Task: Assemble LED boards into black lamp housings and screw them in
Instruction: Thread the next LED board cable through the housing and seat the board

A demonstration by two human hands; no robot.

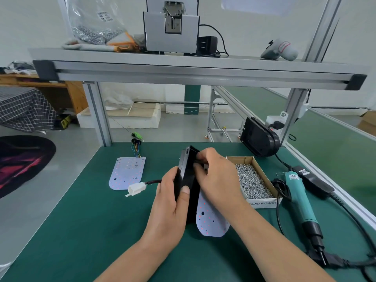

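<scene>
The table mat point(81, 220) is green and matt, a bit like rubber. The lamp housing point(188, 169) is black plastic, smooth and dull. The LED board point(127, 171) is white and smooth, and its plug point(137, 189) is white plastic. The box point(262, 200) is brown cardboard, and the screws point(252, 184) in it are shiny metal. The screwdriver point(301, 198) is smooth teal plastic. The shelf rail point(183, 68) is dull grey metal — the bag point(95, 19) above it is clear, crinkly plastic.
</scene>
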